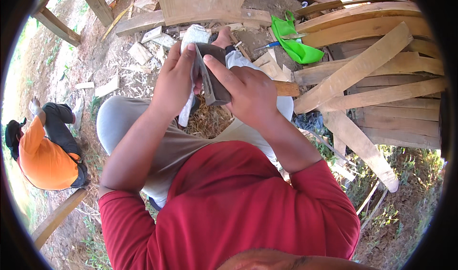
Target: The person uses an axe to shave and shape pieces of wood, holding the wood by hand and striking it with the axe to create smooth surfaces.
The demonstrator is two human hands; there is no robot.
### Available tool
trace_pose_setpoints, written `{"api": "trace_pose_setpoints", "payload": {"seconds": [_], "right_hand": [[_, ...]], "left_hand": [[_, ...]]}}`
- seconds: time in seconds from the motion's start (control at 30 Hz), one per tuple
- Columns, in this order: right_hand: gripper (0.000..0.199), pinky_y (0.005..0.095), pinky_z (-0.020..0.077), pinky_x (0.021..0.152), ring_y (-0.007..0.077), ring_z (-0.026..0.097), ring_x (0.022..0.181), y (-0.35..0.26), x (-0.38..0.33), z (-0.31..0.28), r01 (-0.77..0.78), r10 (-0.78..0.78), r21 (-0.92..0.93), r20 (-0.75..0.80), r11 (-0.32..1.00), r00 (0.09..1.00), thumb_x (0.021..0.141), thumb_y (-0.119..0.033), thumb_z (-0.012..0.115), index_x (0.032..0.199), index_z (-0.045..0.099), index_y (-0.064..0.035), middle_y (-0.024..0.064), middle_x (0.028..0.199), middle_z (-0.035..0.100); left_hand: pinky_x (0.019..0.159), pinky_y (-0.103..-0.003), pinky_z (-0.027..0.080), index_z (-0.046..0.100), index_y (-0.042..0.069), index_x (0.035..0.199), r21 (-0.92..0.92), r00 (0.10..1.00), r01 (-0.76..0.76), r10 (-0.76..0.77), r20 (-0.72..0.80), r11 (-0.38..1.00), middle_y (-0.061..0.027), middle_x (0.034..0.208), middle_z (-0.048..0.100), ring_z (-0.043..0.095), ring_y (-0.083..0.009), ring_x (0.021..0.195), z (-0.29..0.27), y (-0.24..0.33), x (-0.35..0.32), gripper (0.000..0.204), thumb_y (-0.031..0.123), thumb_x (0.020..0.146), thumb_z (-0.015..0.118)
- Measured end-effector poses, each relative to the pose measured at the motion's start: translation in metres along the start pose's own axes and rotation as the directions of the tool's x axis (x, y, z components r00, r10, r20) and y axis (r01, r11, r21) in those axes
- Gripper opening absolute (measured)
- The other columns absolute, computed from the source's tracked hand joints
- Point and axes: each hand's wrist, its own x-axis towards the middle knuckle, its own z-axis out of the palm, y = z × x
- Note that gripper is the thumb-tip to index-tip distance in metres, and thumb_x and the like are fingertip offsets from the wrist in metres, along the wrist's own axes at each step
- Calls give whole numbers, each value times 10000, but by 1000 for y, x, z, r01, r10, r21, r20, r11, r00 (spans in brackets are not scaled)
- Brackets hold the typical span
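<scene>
I hold a tool with a dark, wedge-shaped metal head (214, 74) and a wooden handle (287, 88) in front of me, above my lap. My right hand (253, 93) is closed round it, its index finger stretched along the dark face. Pressed against the near side of the head is my left hand (176, 81), thumb on top and fingertips partly hidden behind a thin grey edge (196, 67). Whether that edge belongs to the head or is a separate flat piece, I cannot tell. Just beyond my hands stands a whitish block-like piece (194, 35), partly covered by them.
Curved planks (377, 30) and loose boards (353, 72) are stacked to the right. A bright green bag (300, 48) lies beside them. Wood offcuts (140, 53) litter the ground ahead, before a wide board (202, 2). At left sits a person in orange (47, 160).
</scene>
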Motion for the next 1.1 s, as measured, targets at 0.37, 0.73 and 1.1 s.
{"api": "trace_pose_setpoints", "payload": {"seconds": [0.37, 0.73, 1.1], "right_hand": [[786, 382, 510, 575, 213, 624, 640, 10, 15, -5, 29, -29, -88, 0, 996, 1000, 764, -201, 805, 1508, 553, -250, 10, 741, 592], [809, 394, 513, 577, 243, 643, 650, 14, 20, -14, -1, 2, -46, 33, 999, 999, 750, -180, 818, 1509, 545, -239, 27, 760, 616], [820, 420, 536, 610, 283, 670, 695, 24, 26, -19, -57, 60, -52, 66, 997, 996, 729, -167, 835, 1495, 561, -266, 43, 796, 655]], "left_hand": [[500, -261, 428, 573, 84, 1243, -39, 999, -26, 28, 41, 999, -9, 798, 573, 541, -94, 608, -1, -2, 5, 294, 330, 1128, 461], [500, -259, 417, 521, 67, 1127, -55, 998, -11, 15, 66, 998, -38, 798, 585, 521, -102, 589, 0, 4, 0, 279, 335, 1140, 445], [507, -252, 417, 536, 56, 1199, -94, 991, 23, -10, 134, 995, -39, 806, 585, 505, -97, 598, 0, 3, 3, 304, 331, 1150, 417]]}}
